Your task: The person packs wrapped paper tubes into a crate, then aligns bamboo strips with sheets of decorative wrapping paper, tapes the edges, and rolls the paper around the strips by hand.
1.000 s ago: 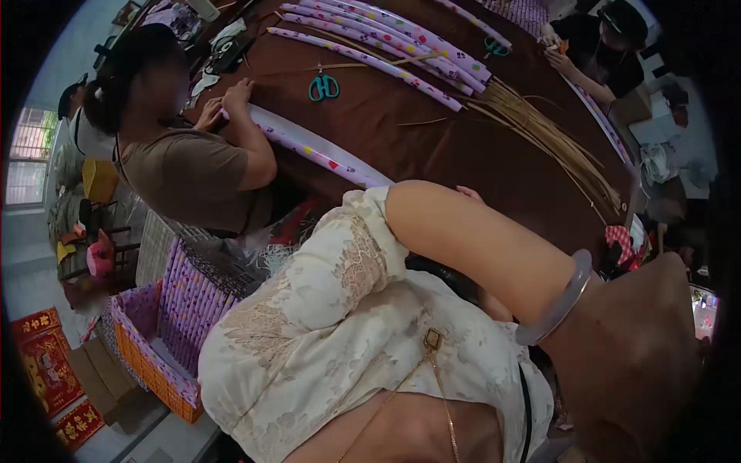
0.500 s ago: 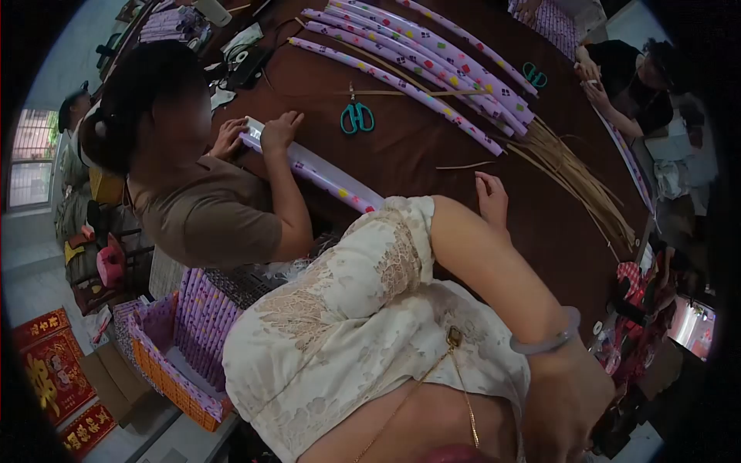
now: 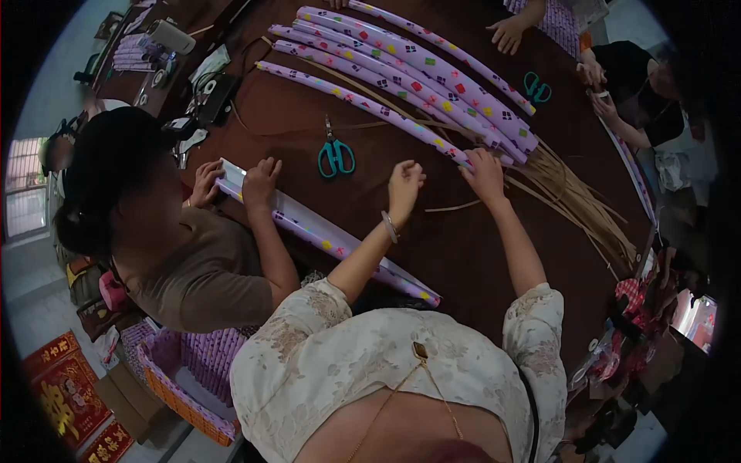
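My right hand [image 3: 485,176] has its fingers closed on the near end of a purple patterned paper roll [image 3: 386,108], one of several long rolls lying side by side on the brown tabletop [image 3: 455,251]. My left hand [image 3: 406,187], a bracelet on its wrist, is over the table with its fingers curled in; nothing shows in them. A thin brown strip [image 3: 454,207] lies between my hands. Teal-handled scissors [image 3: 336,159] lie to the left of my left hand. Long brown strips [image 3: 583,204] fan out to the right from beneath the rolls.
On my left a co-worker [image 3: 193,255] holds a partly rolled purple sheet [image 3: 316,231]. Another person [image 3: 633,92] works at the right edge, near a second pair of scissors [image 3: 536,88]. An orange basket [image 3: 181,397] of purple rolls stands low at left.
My left arm, folded up close to the camera before, has come down over the table. My right hand has moved forward onto a roll's end. The view has shifted.
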The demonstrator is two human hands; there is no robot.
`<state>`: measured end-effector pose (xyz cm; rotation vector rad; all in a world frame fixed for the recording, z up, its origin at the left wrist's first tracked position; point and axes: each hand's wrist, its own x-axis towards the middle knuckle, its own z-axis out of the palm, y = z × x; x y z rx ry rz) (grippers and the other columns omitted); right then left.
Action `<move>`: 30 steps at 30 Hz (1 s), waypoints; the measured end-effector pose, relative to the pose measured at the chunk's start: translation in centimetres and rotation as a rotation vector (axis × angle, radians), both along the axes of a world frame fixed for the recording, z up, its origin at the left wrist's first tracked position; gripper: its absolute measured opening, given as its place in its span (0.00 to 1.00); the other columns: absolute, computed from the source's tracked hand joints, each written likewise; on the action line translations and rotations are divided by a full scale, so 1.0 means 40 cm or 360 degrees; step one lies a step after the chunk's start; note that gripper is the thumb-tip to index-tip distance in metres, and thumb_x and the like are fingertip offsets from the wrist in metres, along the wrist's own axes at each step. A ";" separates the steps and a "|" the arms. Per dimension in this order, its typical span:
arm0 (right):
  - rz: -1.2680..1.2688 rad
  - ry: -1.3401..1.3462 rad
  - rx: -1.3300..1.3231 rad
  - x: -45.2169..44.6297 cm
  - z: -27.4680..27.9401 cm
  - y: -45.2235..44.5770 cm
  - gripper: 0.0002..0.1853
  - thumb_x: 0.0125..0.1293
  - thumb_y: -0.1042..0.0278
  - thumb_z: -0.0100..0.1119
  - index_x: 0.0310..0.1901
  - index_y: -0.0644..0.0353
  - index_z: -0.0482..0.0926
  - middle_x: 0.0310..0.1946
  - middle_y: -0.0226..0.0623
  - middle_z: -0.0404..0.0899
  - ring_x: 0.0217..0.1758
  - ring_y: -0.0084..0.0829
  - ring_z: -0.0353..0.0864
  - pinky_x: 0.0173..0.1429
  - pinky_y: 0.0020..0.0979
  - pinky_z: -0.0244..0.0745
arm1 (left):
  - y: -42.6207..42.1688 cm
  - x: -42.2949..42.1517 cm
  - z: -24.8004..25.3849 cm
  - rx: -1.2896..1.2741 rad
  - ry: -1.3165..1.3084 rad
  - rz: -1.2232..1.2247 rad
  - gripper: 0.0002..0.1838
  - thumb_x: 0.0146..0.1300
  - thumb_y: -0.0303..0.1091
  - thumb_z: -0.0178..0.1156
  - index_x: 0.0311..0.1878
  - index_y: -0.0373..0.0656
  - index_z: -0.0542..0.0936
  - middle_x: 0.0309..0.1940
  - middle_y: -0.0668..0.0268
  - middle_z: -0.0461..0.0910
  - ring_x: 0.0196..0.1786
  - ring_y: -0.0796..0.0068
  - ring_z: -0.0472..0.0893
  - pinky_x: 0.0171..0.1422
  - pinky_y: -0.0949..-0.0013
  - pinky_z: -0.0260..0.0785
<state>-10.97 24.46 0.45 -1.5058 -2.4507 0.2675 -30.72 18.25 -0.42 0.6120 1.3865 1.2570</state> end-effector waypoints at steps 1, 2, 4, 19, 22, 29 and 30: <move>-0.0077 0.0107 0.0022 -0.007 0.028 -0.010 0.24 0.47 0.62 0.68 0.47 0.55 0.74 0.44 0.36 0.70 0.48 0.39 0.71 0.50 0.39 0.65 | 0.027 -0.020 -0.016 0.0013 -0.0081 0.0101 0.20 0.65 0.39 0.54 0.51 0.32 0.69 0.39 0.60 0.76 0.40 0.73 0.79 0.42 0.75 0.72; -0.0155 0.0210 0.0049 -0.012 0.054 -0.022 0.23 0.47 0.63 0.67 0.47 0.55 0.74 0.45 0.36 0.69 0.49 0.38 0.71 0.51 0.40 0.64 | 0.051 -0.037 -0.011 0.0027 -0.0168 0.0200 0.21 0.65 0.42 0.54 0.52 0.33 0.68 0.42 0.59 0.75 0.42 0.72 0.78 0.44 0.75 0.72; -0.0139 0.0024 0.0292 -0.018 0.122 -0.062 0.21 0.47 0.64 0.67 0.45 0.53 0.75 0.50 0.36 0.67 0.51 0.37 0.69 0.53 0.43 0.62 | 0.092 -0.063 -0.001 0.0069 -0.0281 0.0235 0.27 0.65 0.49 0.51 0.53 0.32 0.67 0.46 0.59 0.73 0.47 0.71 0.77 0.49 0.72 0.70; -0.0085 0.0137 0.0588 0.115 0.292 -0.321 0.21 0.46 0.67 0.66 0.45 0.54 0.77 0.36 0.31 0.72 0.37 0.31 0.73 0.44 0.33 0.68 | -0.001 -0.019 0.204 0.0395 -0.0419 -0.0009 0.20 0.59 0.36 0.61 0.45 0.29 0.68 0.36 0.62 0.75 0.37 0.77 0.77 0.42 0.74 0.75; -0.0145 0.0141 0.0565 0.166 0.332 -0.405 0.21 0.46 0.69 0.66 0.45 0.54 0.78 0.37 0.31 0.72 0.37 0.31 0.74 0.38 0.32 0.72 | -0.079 0.026 0.258 0.0440 -0.0303 -0.0129 0.20 0.59 0.34 0.61 0.46 0.29 0.68 0.38 0.61 0.76 0.39 0.77 0.78 0.42 0.74 0.75; -0.0238 0.0285 0.0604 0.224 0.361 -0.560 0.20 0.47 0.70 0.65 0.46 0.54 0.79 0.36 0.32 0.73 0.35 0.31 0.75 0.36 0.31 0.73 | -0.217 0.086 0.311 0.0574 -0.0360 -0.0380 0.15 0.62 0.29 0.56 0.50 0.35 0.68 0.45 0.62 0.74 0.46 0.74 0.76 0.52 0.70 0.71; -0.0247 0.0316 0.0591 0.226 0.361 -0.568 0.21 0.47 0.70 0.65 0.46 0.54 0.79 0.37 0.32 0.73 0.35 0.31 0.75 0.36 0.31 0.73 | -0.221 0.093 0.302 0.0586 -0.0363 -0.0373 0.15 0.62 0.29 0.56 0.50 0.35 0.68 0.45 0.62 0.74 0.46 0.74 0.76 0.52 0.70 0.71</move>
